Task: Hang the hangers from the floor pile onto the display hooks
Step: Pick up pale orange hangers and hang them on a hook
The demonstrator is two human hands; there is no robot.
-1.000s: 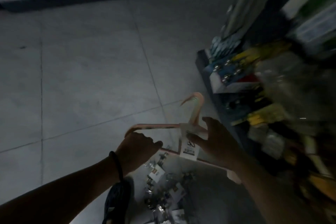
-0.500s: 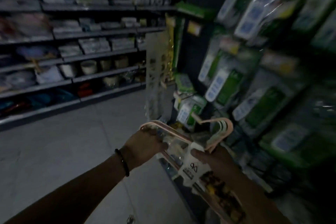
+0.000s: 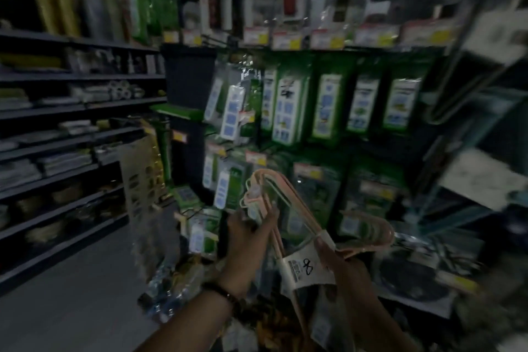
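My left hand point(image 3: 245, 243) is clamped around one shoulder end of the pink hanger bundle point(image 3: 285, 191), with that corner poking up just above my fingers. From there the bundle's long axis runs steeply down and a little right, passing between my wrists and out of sight below. The white price tag point(image 3: 303, 268) hangs just left of my right fingers. My right hand point(image 3: 343, 266) pinches the neck, and the hook heads point(image 3: 368, 230) point rightward, away from my fingertips.

To hang them well, I judge I should turn the hooks upright, then slide them along a peg. Green packs point(image 3: 288, 111) fill the pegs above my fingers. The blur hides any free peg.
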